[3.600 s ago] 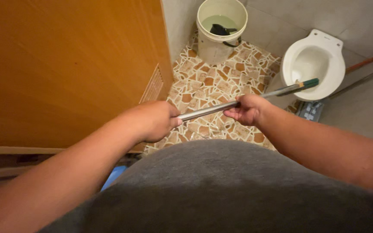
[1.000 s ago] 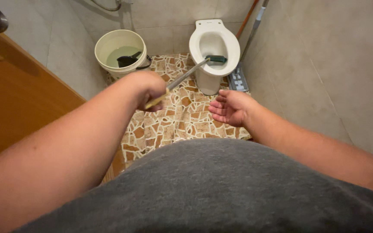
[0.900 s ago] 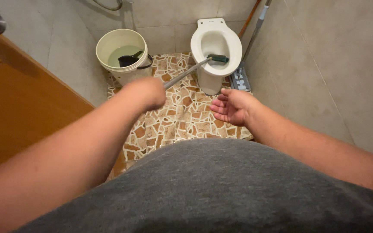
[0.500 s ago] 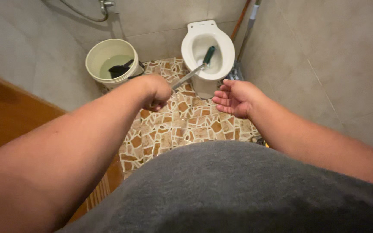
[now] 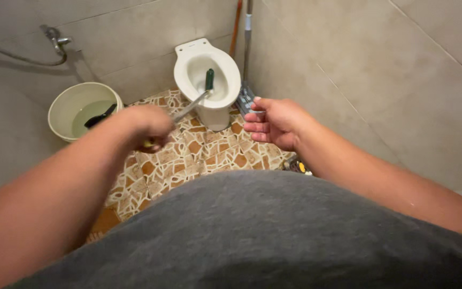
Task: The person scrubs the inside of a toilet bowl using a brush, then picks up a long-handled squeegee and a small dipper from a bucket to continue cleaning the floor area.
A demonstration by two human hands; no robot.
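My left hand [image 5: 144, 127] is closed around the end of a long metal-handled brush [image 5: 190, 105]. Its dark green head [image 5: 209, 78] sits inside the bowl of a white toilet [image 5: 207, 80] at the far wall. My right hand [image 5: 271, 122] hovers free to the right of the handle, palm up and fingers apart, holding nothing. It is near the toilet's right side and touches nothing.
A white bucket [image 5: 60, 109] with water and a dark scoop [image 5: 100, 115] stands left of the toilet. A mop [image 5: 246, 59] and an orange pole [image 5: 236, 25] lean in the corner by the right tiled wall. A tap with hose [image 5: 54, 38] is on the back wall. The floor [image 5: 199, 155] is mosaic tile.
The view has swung right, so the door has left the frame. My right hand let go of the handle earlier; the brush head has moved from the rim into the bowl.
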